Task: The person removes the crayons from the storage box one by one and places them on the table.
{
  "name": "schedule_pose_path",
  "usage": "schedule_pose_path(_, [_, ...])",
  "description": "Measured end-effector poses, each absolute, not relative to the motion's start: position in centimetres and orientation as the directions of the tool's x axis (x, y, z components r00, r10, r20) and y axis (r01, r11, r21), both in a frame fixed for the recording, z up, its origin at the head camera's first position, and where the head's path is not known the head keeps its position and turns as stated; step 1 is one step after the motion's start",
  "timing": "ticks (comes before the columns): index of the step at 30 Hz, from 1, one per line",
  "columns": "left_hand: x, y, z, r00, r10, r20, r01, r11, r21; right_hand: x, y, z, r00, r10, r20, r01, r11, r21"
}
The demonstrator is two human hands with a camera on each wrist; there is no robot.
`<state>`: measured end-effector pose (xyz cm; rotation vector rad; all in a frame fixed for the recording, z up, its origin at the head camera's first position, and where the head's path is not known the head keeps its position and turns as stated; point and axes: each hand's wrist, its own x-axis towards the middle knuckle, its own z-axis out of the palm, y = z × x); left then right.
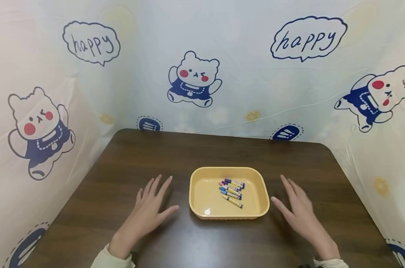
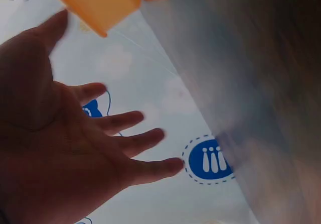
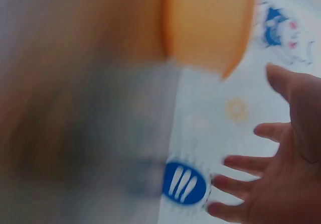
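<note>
A yellow plastic tray (image 1: 202, 197) with rounded corners stands on the dark wooden table. Inside it, towards the right, lies a loose group of several crayons (image 1: 232, 201) with purple, pink, blue and yellow tips. To the left of the tray is my left hand (image 1: 148, 212), fingers spread, holding nothing. My right hand (image 1: 301, 214) is on the other side, its thumb close to the tray's right edge and its fingers extended. The left wrist view shows the left palm (image 2: 65, 133) with spread fingers; part of the tray (image 2: 103, 5) appears above. Blur covers much of the right wrist view.
The brown tabletop (image 1: 155, 152) has rounded far corners. Behind and beside it hangs a pale curtain (image 1: 242, 85) printed with cartoon bears and "happy" speech bubbles. Light sleeve cuffs (image 1: 113, 258) show at the bottom.
</note>
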<state>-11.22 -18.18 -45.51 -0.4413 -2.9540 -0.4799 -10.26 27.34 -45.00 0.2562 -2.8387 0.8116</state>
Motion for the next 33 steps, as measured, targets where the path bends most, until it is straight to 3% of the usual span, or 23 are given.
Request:
schedule_pose_path(4, [-10.7,-18.0,-45.4,-0.95,0.279,0.141,0.313,0.873,0.373,-10.7,25.1,-44.6,-0.971,-0.196,0.134,-0.238,0.787,-0.57])
schedule_pose_path(11, [-10.5,-16.8,-45.0,-0.932,0.339,0.128,0.352,0.764,0.54,-10.0,23.2,-44.6,-0.965,-0.233,0.121,-0.261,0.815,-0.518])
schedule_pose_path(27, [-11.7,-15.2,-44.5,-0.931,0.343,0.124,0.351,0.747,0.564,-9.2,22.4,-44.9,-0.966,-0.219,0.14,-0.26,0.841,-0.475])
schedule_pose_path(33, [-13.2,-14.4,-45.0,-0.898,0.426,0.109,0.388,0.65,0.654,-9.7,22.5,-44.7,-0.965,-0.219,0.144,-0.261,0.84,-0.476])
